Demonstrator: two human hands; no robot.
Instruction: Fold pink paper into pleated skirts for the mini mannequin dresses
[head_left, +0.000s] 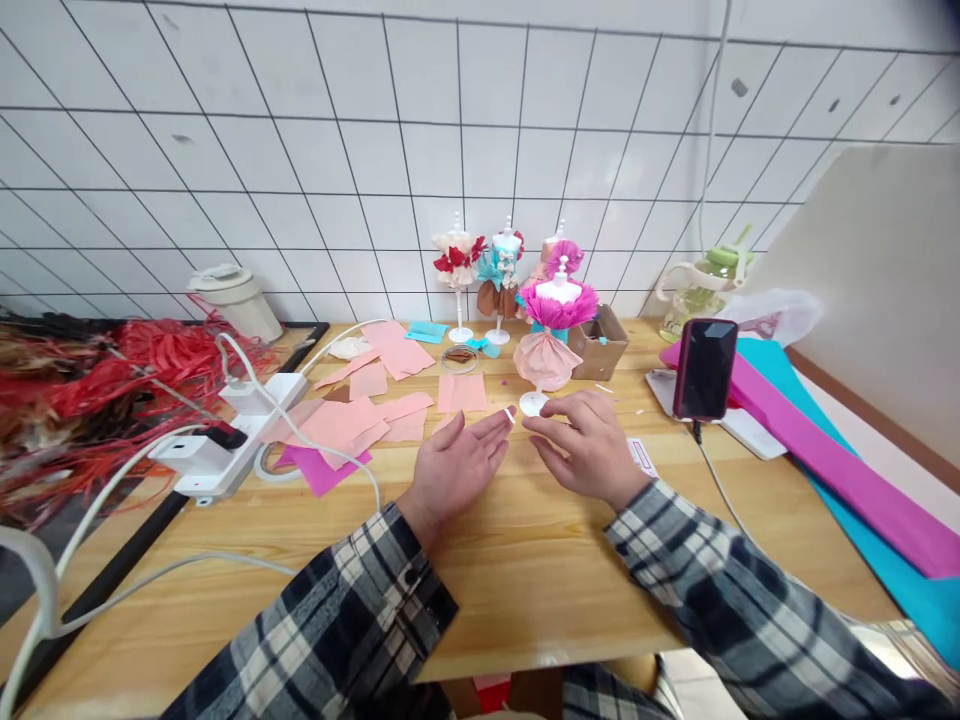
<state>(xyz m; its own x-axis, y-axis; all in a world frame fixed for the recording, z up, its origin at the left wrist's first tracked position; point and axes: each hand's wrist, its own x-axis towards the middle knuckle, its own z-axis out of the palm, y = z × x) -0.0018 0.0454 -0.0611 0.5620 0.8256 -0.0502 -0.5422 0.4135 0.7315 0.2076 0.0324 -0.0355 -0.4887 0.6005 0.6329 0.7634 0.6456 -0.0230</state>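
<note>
My left hand [457, 465] hovers palm-up over the wooden table [525, 560], fingers stretched out, with a small white bit [510, 414] at its fingertips. My right hand [585, 445] lies beside it, palm down, fingers loosely spread, holding nothing I can see. Just beyond both hands stands a small white mannequin stand [551, 335] dressed in a magenta and pink paper skirt. Two other dressed mannequin stands, one red and white [457, 265] and one teal and brown [502, 270], are behind it by the wall.
Pink paper pieces [360, 410] lie scattered left of the hands, by a white power strip [225, 440] with cables. Red raffia [97, 380] fills the far left. A phone [703, 368] stands propped at right, near magenta and teal paper rolls [840, 460], a cardboard box [600, 345] and a bottle [705, 285].
</note>
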